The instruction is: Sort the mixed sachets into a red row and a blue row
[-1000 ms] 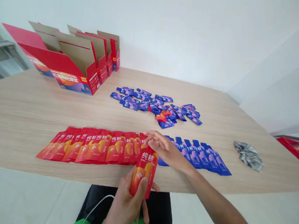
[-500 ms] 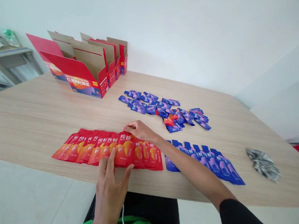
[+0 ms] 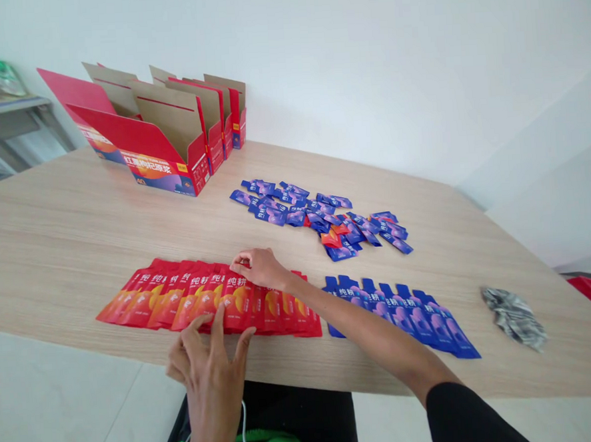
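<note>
Red sachets (image 3: 164, 297) lie overlapped in a row along the near counter (image 3: 50, 222) edge, long axes pointing away; right hand (image 3: 261, 268) pinches the far end of one mid-row sachet (image 3: 236, 294); left hand (image 3: 208, 350) is spread, gripping nothing, fingertips on its near end.

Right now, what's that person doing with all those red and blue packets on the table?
A person at a wooden table has both bare hands on an overlapping row of red pouches. The right hand pinches the top of one red pouch, while the left hand, fingers spread, touches its bottom edge. To the right lies a neat row of blue pouches, with a loose pile of blue sachets behind and open red boxes at the back.
</note>
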A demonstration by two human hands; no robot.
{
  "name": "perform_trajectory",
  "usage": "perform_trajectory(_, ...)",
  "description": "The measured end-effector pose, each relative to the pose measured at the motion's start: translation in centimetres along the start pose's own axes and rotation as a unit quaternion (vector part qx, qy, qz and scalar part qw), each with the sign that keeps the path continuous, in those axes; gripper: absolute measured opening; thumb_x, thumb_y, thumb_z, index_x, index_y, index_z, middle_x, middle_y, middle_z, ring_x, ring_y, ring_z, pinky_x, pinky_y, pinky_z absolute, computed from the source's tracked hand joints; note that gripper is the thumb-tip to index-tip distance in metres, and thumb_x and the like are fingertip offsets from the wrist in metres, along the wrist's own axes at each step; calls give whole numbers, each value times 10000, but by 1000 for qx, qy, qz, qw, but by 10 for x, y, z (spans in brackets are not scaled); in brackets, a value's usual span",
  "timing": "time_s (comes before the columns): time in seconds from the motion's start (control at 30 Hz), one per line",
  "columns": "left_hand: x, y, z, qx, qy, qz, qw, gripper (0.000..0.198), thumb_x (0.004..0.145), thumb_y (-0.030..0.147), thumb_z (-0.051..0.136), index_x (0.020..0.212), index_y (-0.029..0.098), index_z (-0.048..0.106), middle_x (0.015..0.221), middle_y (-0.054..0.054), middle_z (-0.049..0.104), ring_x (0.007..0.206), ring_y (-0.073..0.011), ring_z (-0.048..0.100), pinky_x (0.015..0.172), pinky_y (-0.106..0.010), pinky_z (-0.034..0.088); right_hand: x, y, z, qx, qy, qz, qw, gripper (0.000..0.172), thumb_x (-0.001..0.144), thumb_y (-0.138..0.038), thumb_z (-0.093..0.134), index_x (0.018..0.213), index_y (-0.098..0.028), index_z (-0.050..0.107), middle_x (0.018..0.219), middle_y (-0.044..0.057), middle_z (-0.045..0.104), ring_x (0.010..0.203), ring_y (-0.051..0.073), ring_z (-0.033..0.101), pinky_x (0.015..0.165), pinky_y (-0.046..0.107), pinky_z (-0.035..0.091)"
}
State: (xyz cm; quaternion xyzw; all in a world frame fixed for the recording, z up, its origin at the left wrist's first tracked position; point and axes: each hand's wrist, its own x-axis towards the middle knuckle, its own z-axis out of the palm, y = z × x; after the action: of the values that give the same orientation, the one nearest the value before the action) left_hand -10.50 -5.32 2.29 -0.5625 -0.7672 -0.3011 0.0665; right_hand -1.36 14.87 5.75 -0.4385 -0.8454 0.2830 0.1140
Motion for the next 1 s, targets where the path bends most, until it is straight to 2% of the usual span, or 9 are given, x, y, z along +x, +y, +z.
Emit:
perform_trajectory(0.13,2,0,0,-6,18,1,1000,538,1057,586,515,1396,203,682,1427,-203,550,1253,-411,468,1047,-678,391,-2,-2,0,-17,16,-3,1000,191,998,-429,719,1079,-263,767,1065,26,768,995,196,681,982,368,405)
perform_trajectory(0.33,5,-3,-1,-17,33,36,999,516,1048,612,516,1333,227,704,1346,-181,626,1214,-399,506,1065,-638,345,-2,5,1,2,0,15,1000,161,1025,-374,679,1069,-242,759,1088,30,757,1032,190,677,970,359,399)
perform_trajectory(0.6,4,-6,0,-29,55,49,997,496,1048,607,531,1324,232,702,1303,-170,660,1185,-387,530,1048,-622,355,-3,4,-2,30,4,22,999,149,1021,-361,682,1059,-239,758,1071,27,757,1056,192,683,982,362,407)
perform_trajectory(0.7,4,-2,-2,-47,77,76,993,400,1042,532,602,1290,234,698,1299,-166,653,1191,-380,549,1053,-622,380,-3,10,-7,33,14,20,999,164,1034,-362,649,1057,-239,753,1069,28,747,1067,190,676,981,351,419)
perform_trajectory(0.8,-1,11,-4,-152,77,139,975,199,1044,286,638,1234,253,688,1224,-122,653,1150,-308,599,1031,-509,472,-8,35,-23,12,42,7,999,189,1047,-352,603,1073,-228,742,1076,41,736,1047,186,665,966,330,441)
perform_trajectory(0.83,-4,16,-3,-202,61,167,963,202,1038,192,617,1219,254,680,1178,-103,654,1115,-274,618,1007,-450,504,-11,47,-31,-8,62,9,998,187,1043,-333,596,1087,-222,740,1084,51,731,1047,192,661,970,331,446)
perform_trajectory(0.93,-17,36,4,-323,-25,259,910,302,998,29,531,1189,227,657,1085,-75,657,1014,-202,654,906,-305,558,-25,93,-64,-106,146,66,981,212,1028,-264,567,1144,-201,733,1154,106,703,1126,239,637,1027,366,444)
perform_trajectory(1.0,-27,47,13,-354,-82,319,875,332,977,6,494,1194,207,646,1068,-77,670,984,-191,666,873,-281,576,-37,123,-86,-175,187,141,956,248,1026,-269,564,1201,-182,716,1242,153,670,1226,282,600,1071,407,429)
